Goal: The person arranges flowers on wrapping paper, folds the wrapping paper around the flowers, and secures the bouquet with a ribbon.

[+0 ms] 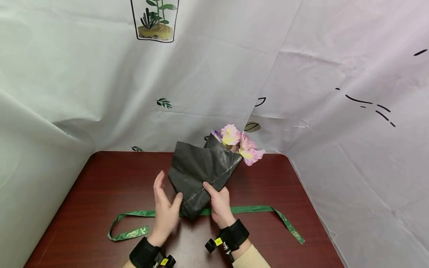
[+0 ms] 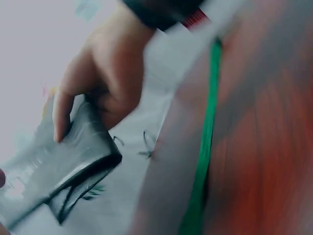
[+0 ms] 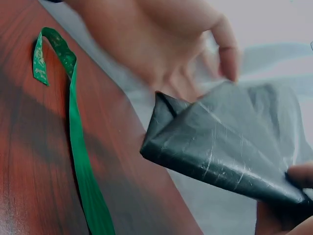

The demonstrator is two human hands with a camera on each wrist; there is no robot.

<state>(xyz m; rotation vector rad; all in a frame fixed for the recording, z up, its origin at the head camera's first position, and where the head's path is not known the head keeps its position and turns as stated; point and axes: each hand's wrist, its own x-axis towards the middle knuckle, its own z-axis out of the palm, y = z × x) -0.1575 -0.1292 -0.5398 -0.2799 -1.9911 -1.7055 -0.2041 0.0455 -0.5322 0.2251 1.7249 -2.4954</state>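
Observation:
A bouquet of pink and yellow flowers (image 1: 251,153) leans to the upper right out of black wrapping paper (image 1: 201,165), tilted above the table. My right hand (image 1: 221,206) grips the wrap's lower right side, thumb across its front. Beside the lower left edge is my left hand (image 1: 166,216), fingers spread and fairly straight. Its thumb is at the paper's edge; whether it touches, I cannot tell. A green ribbon (image 1: 253,209) with gold-coloured print lies across the table under the bouquet. In the right wrist view, the wrap's narrow folded end (image 3: 168,132) shows near the left hand (image 3: 161,44).
The dark red-brown table (image 1: 110,186) has rounded far corners. Pale fabric (image 1: 214,74) with printed plants and black strokes hangs behind it and on both sides. Both wrists wear black straps (image 1: 234,235) with small devices.

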